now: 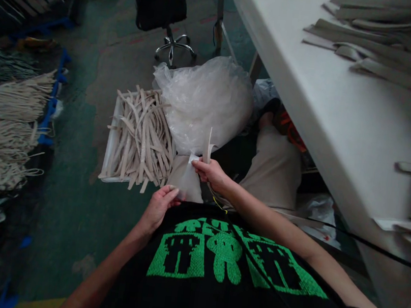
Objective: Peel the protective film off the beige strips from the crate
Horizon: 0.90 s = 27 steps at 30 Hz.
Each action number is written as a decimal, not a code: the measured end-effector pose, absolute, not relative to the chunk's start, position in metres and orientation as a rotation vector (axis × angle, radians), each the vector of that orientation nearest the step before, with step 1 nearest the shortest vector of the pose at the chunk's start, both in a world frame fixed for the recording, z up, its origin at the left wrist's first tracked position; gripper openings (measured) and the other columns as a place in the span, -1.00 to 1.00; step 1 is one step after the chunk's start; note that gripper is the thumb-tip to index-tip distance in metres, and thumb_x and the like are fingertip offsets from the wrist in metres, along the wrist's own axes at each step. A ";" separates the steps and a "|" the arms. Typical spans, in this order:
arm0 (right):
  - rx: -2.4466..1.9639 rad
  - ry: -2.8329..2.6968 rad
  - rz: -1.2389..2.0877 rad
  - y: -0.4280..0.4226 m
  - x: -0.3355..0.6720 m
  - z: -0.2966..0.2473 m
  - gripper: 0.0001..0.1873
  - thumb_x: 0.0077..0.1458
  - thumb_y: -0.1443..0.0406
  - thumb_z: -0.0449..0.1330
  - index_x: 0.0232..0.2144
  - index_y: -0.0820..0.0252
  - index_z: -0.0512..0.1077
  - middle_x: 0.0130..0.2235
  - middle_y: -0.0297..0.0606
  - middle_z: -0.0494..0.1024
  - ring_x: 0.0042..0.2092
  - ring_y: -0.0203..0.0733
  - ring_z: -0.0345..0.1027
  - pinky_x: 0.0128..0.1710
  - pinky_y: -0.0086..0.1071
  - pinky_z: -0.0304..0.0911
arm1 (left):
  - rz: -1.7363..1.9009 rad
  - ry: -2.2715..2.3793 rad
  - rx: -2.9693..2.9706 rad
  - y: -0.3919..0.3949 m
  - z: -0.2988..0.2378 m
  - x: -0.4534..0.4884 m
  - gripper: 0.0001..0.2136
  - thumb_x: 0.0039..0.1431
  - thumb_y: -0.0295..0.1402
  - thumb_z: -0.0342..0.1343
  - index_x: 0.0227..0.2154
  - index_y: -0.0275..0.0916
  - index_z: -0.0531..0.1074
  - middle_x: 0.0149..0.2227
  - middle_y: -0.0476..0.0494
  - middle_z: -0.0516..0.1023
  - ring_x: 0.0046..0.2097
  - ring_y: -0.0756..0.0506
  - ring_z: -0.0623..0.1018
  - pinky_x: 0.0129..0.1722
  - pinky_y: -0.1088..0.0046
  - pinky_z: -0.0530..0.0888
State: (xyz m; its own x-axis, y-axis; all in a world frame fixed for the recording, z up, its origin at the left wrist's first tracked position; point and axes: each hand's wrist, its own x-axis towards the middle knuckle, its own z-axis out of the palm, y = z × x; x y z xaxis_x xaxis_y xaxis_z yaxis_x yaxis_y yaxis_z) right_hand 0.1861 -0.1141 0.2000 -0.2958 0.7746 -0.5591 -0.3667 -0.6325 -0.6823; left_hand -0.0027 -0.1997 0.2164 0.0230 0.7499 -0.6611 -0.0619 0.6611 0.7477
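A small clear plastic bag (pixel 187 180) is stretched over my lap between my two hands. My left hand (pixel 160 207) pinches its lower left edge between thumb and fingers. Its upper corner sits in the fingertips of my right hand (pixel 211 172), which also grips a beige fabric strip (pixel 208 147) that sticks up past the fingers. Just beyond my left hand is a white bin (pixel 109 150) heaped with loose beige strips (pixel 142 139). A large bundle of clear plastic (pixel 207 100) lies behind the bag, close to the bin.
To the right, a white table (pixel 292 70) carries stacked grey-beige strips (pixel 384 50). A black wheeled chair (pixel 162 10) stands ahead. Bundles of pale cords (pixel 4 141) lie on blue pallets at the left. A black cable (pixel 373 247) runs across the right side.
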 end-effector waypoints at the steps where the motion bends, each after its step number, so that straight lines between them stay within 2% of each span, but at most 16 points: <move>1: -1.172 -0.648 1.927 -0.113 0.188 0.207 -0.69 -0.04 0.18 0.33 -0.55 0.20 0.29 -0.62 -0.48 0.27 -0.65 -0.49 -0.11 -0.68 -0.50 -0.24 | 0.682 1.433 0.624 -0.197 0.214 -0.006 -0.52 -0.17 0.05 0.39 -0.38 -0.28 0.49 -0.33 -0.17 0.63 -0.30 -0.09 0.59 -0.31 0.47 0.47; 6: -1.195 -0.976 1.713 -0.106 0.195 0.234 -0.66 -0.12 0.07 0.30 -0.56 0.20 0.34 -0.63 -0.45 0.30 -0.63 -0.46 -0.05 -0.65 -0.47 -0.18 | 0.918 1.449 0.912 -0.171 0.222 -0.008 -0.42 -0.10 0.19 0.28 -0.24 -0.25 0.58 -0.14 -0.22 0.64 -0.09 -0.14 0.57 -0.15 0.44 0.47; 8: -1.202 -1.030 1.677 -0.102 0.196 0.237 -0.66 -0.13 0.06 0.29 -0.58 0.20 0.35 -0.63 -0.44 0.31 -0.61 -0.44 -0.02 -0.63 -0.47 -0.14 | 0.868 1.355 0.985 -0.161 0.230 -0.003 -0.44 -0.12 0.14 0.34 -0.22 -0.24 0.60 -0.18 -0.20 0.65 -0.14 -0.13 0.57 -0.15 0.44 0.46; 12: -1.194 -1.117 1.617 -0.096 0.198 0.232 -0.67 -0.12 0.09 0.28 -0.63 0.20 0.34 -0.63 -0.42 0.32 -0.56 -0.40 0.08 -0.55 -0.47 -0.04 | 0.542 1.235 1.027 -0.152 0.241 0.013 -0.63 -0.11 -0.02 0.38 -0.42 -0.26 0.64 -0.41 -0.17 0.65 -0.37 -0.12 0.56 -0.28 0.39 0.48; 16: -1.212 -1.237 1.574 -0.092 0.199 0.223 -0.72 -0.06 0.15 0.28 -0.59 0.22 0.39 -0.61 -0.40 0.37 -0.54 -0.38 0.11 -0.48 -0.45 0.03 | 0.368 1.167 1.013 -0.157 0.236 0.027 -0.72 -0.05 -0.11 0.35 -0.44 -0.24 0.65 -0.42 -0.19 0.65 -0.40 -0.10 0.56 -0.34 0.43 0.47; 19: -1.260 -1.307 1.533 -0.089 0.201 0.217 -0.73 0.03 0.15 0.24 -0.57 0.22 0.42 -0.58 -0.37 0.43 -0.51 -0.35 0.18 -0.46 -0.46 0.07 | 0.323 1.170 0.899 -0.152 0.230 0.026 -0.77 -0.04 -0.21 0.38 -0.48 -0.30 0.63 -0.43 -0.24 0.64 -0.41 -0.07 0.57 -0.36 0.48 0.48; 21: -1.278 -1.348 1.491 -0.087 0.206 0.215 -0.68 0.15 0.11 0.16 -0.47 0.22 0.46 -0.54 -0.33 0.48 -0.48 -0.33 0.25 -0.43 -0.47 0.13 | 0.441 1.258 0.722 -0.135 0.232 0.009 -0.82 -0.02 -0.29 0.38 -0.51 -0.32 0.60 -0.44 -0.24 0.64 -0.43 -0.05 0.57 -0.39 0.50 0.50; 23: -1.303 -1.368 1.465 -0.089 0.214 0.212 -0.59 0.26 0.03 0.03 -0.30 0.23 0.47 -0.52 -0.34 0.51 -0.51 -0.33 0.26 -0.45 -0.48 0.16 | 0.730 1.393 0.509 -0.109 0.247 -0.024 -0.85 0.08 -0.36 0.33 -0.53 -0.29 0.54 -0.47 -0.15 0.62 -0.47 0.00 0.55 -0.43 0.54 0.50; 25: -1.328 -1.354 1.460 -0.092 0.224 0.208 -0.52 0.30 -0.03 -0.06 -0.16 0.22 0.42 -0.52 -0.37 0.50 -0.61 -0.36 0.18 -0.55 -0.47 0.11 | 1.136 1.475 0.338 -0.081 0.274 -0.068 -0.76 0.27 -0.36 0.16 -0.53 -0.25 0.47 -0.52 0.00 0.57 -0.51 0.07 0.50 -0.45 0.61 0.48; 27: -1.340 -1.298 1.459 -0.099 0.232 0.204 -0.53 0.29 -0.04 -0.06 -0.14 0.22 0.38 -0.50 -0.37 0.50 -0.66 -0.39 0.12 -0.62 -0.48 0.04 | 1.492 1.477 0.283 -0.058 0.305 -0.108 -0.63 0.44 -0.31 -0.11 -0.50 -0.22 0.42 -0.57 0.14 0.52 -0.52 0.14 0.46 -0.44 0.68 0.45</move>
